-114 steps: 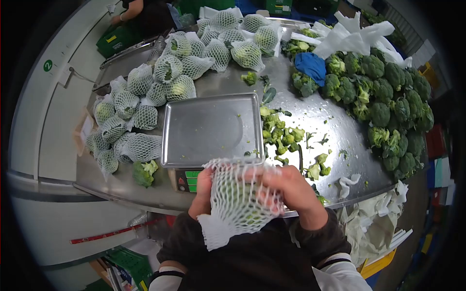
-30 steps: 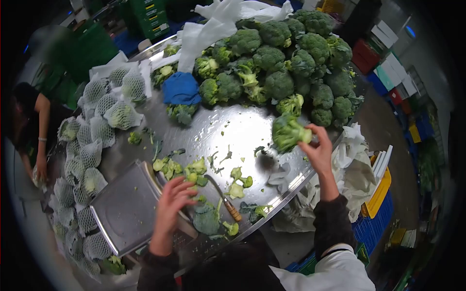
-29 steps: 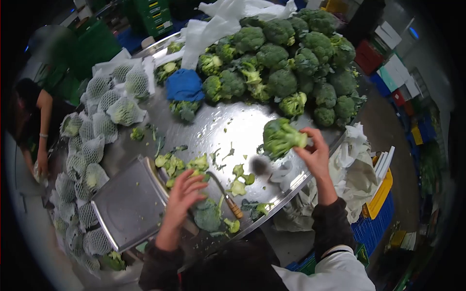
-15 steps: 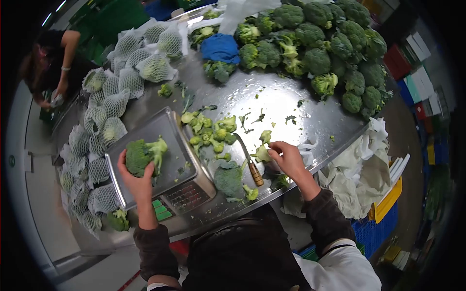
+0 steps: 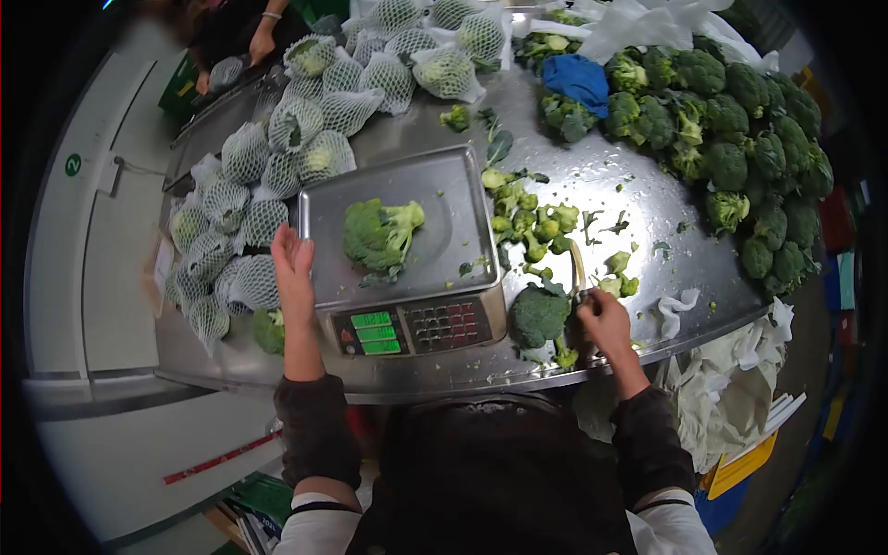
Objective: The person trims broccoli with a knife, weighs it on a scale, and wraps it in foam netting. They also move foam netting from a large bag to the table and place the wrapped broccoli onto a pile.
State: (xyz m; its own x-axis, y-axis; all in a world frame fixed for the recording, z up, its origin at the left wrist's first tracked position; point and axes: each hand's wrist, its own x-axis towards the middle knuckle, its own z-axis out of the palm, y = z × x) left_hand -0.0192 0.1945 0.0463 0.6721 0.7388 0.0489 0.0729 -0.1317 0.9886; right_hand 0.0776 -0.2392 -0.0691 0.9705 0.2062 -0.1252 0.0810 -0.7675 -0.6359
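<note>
A broccoli head (image 5: pixel 381 231) lies on the steel pan of a weighing scale (image 5: pixel 453 268), its pale stem pointing right. My left hand (image 5: pixel 296 264) is at the pan's left edge, fingers stretched out, holding nothing. On the right, my right hand (image 5: pixel 606 324) is closed round the handle of a knife (image 5: pixel 578 263), whose curved blade points away from me. Another broccoli head (image 5: pixel 539 314) rests on the table just left of that hand. Cut broccoli pieces (image 5: pixel 532 222) are heaped between scale and knife.
Net-wrapped broccoli heads (image 5: pixel 245 153) crowd the left side of the steel table (image 5: pixel 647 222). A large pile of bare broccoli (image 5: pixel 726 120) covers the back right, with a blue cloth (image 5: pixel 575 83) beside it. A co-worker's hand (image 5: pixel 262 44) shows at the back left.
My left hand has let go of the broccoli, which now lies on the scale pan. My right hand has left the cut pieces and taken hold of the knife. The view has swung left.
</note>
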